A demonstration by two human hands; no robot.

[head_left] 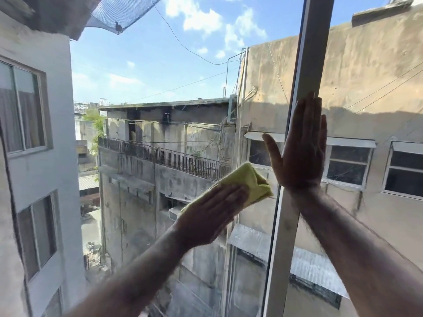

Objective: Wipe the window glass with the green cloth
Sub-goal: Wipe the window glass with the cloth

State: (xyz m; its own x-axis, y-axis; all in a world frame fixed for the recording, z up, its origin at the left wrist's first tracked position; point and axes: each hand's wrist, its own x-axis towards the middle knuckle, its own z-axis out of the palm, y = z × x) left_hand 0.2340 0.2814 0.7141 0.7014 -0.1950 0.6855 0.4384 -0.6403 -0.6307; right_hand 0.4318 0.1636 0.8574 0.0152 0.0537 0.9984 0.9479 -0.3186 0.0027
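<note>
The window glass (pixel 146 92) fills the view, with buildings and sky behind it. A folded yellow-green cloth (pixel 249 179) lies flat against the pane near the middle. My left hand (pixel 210 213) presses on the cloth with flat fingers, covering its lower left part. My right hand (pixel 302 147) rests flat and open against the grey vertical window frame (pixel 313 42) and the glass beside it, fingers pointing up. It holds nothing. Both forearms reach in from the bottom of the view.
The grey frame bar runs from top to bottom right of centre and splits the glass into a wide left pane and a narrower right pane (pixel 377 83). Outside are concrete buildings, a railed balcony (pixel 164 156), cables and netting at the top left.
</note>
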